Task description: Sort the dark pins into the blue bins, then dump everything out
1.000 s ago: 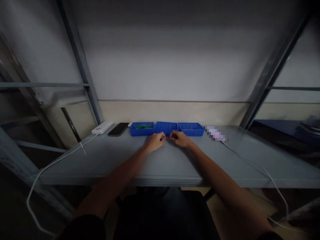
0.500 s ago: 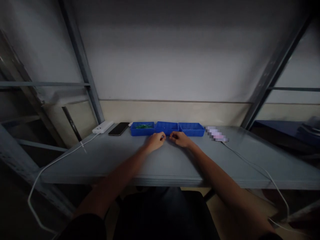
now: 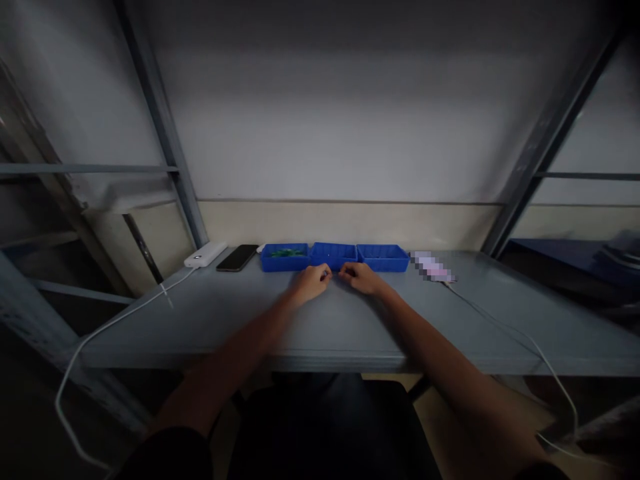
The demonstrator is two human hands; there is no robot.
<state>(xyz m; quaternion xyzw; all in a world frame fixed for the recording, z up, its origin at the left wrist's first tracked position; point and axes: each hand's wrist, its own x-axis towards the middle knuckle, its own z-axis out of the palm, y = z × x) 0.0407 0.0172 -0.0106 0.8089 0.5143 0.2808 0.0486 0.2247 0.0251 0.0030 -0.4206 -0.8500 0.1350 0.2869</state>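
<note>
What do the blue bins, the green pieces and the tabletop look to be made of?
Blue bins: likely molded plastic, with a slight sheen, judging by the even color and thin, straight walls.
Green pieces: possibly plastic, going by the bright color; too small to judge finish.
Tabletop: perhaps painted metal or laminate; smooth, gray, with a soft sheen.

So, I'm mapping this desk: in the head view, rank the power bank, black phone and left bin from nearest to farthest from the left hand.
1. Left bin: just beyond the left hand, slightly left.
2. Black phone: left of the bin.
3. Power bank: farthest left.
</note>
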